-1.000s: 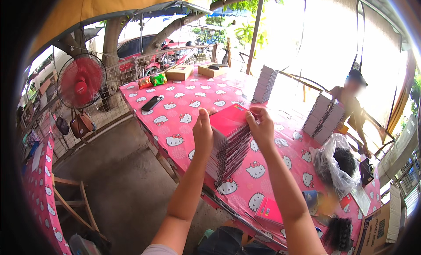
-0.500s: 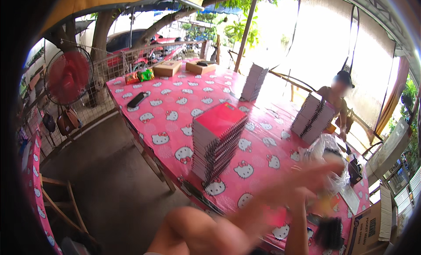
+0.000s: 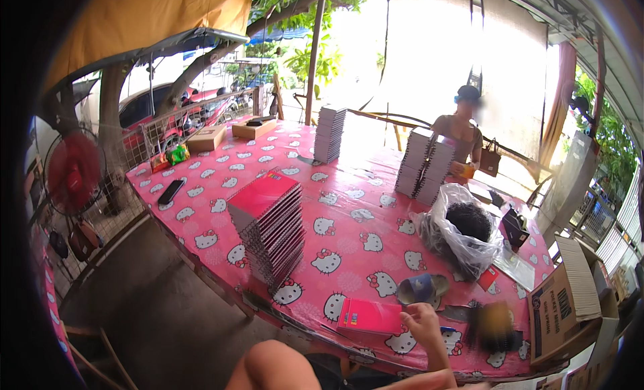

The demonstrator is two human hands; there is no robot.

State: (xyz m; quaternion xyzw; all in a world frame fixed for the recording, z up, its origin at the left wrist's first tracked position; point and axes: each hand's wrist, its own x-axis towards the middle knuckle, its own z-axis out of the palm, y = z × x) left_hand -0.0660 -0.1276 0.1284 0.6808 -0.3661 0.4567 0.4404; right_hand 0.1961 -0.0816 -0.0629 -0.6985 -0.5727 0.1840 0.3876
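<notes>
on the pink table (image 3: 355, 209), right hand (image 3: 424, 325) touches red notebook (image 3: 370, 316).

Flat red notebook (image 3: 371, 316) at table edge (image 3: 315, 326)

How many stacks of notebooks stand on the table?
3: a tall pink-covered stack near the front-left edge, a grey stack at the far middle, and a double stack by the other person. Others may be hidden.

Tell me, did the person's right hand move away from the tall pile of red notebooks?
Yes. The right hand left the notebook stack, going down-right to a single red notebook.
</notes>
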